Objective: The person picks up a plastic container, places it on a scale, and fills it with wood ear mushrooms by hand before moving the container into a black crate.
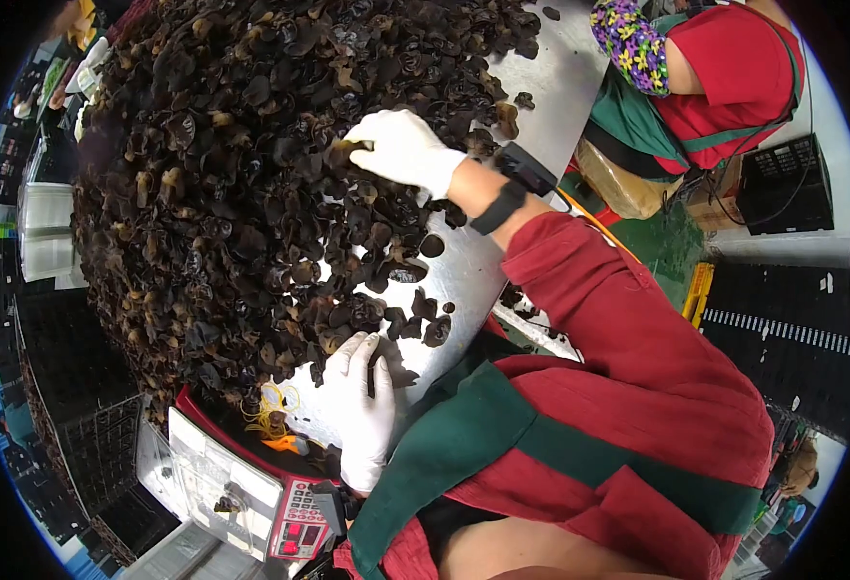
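Observation:
Dark brown, ear-shaped pieces like dried fungus form a large heap (241, 184) on a metal table (464, 280). My right hand (401, 150), in a white glove with a black band at the wrist, reaches over the heap's right part. Its thumb and fingers close round a brownish piece (341, 153). Lower down, at the heap's near edge, my left hand (362, 406), also gloved in white, has its fingers apart beside loose pieces (333, 340). I see nothing held in it.
A scale (232, 493) with a red keypad stands at lower left, near an orange-handled tool (288, 444) and yellow cord (266, 418). Another person in red (744, 58) is at upper right. Black crates (783, 319) stand at right, a wrapped bundle (618, 184) beyond the table edge.

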The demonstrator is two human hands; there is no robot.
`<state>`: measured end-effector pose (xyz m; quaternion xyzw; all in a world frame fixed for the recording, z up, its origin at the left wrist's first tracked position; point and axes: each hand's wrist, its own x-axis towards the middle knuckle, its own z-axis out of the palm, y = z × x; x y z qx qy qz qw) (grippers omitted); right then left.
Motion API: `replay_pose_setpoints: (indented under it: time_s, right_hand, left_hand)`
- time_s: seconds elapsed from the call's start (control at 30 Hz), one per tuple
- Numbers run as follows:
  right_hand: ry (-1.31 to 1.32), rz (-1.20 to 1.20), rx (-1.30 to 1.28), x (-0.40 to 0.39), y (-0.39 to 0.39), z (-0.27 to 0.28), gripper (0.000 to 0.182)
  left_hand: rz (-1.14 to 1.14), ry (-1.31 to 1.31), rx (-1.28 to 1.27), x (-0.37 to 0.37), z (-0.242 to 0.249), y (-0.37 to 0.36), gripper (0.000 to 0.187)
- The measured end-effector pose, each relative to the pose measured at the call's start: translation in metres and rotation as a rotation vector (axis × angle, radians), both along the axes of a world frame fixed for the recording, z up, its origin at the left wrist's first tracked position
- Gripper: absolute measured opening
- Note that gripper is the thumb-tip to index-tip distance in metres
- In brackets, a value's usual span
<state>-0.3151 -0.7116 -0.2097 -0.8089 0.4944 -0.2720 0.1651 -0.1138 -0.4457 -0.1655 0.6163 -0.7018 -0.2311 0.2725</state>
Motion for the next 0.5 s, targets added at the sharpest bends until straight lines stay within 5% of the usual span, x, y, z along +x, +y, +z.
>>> replay_pose_setpoints:
  time_s: [0.2,0.33,0.5]
  right_hand:
    - [-0.421,-0.022,0.448,-0.05,0.03,0.031,0.026]
    - [-0.49,-0.004,0.467,-0.083,0.054,0.03,0.027]
    - [-0.004,0.072,0.629,-0.158,0.099,0.057,0.026]
  left_hand:
    - [-0.032,-0.007,-0.031,0.0,-0.005,-0.001,0.031]
    - [-0.048,0.01,-0.02,0.001,-0.004,-0.002,0.029]
    - [-0.048,0.006,-0.016,0.004,-0.007,0.0,0.029]
